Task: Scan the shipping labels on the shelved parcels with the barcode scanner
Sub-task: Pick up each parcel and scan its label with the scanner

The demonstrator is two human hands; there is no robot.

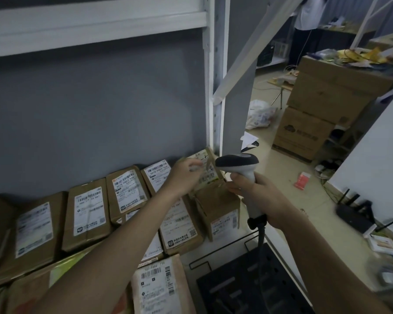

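Barcode scanner (238, 165): grey-and-white pistol type, dark cable at handle base, upright, head aimed left at the end parcel (210, 175) by the shelf post. Parcels (89, 214): brown paper-wrapped, white barcode labels (158, 172) face up, leaning in a row against the grey back panel.

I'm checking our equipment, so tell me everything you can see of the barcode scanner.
The barcode scanner is a pistol-shaped handheld of light grey plastic with a dark head and top. It stands roughly upright, head pointing left toward the parcel at the shelf's right end. The right hand grips its handle; a dark cable hangs from the base.
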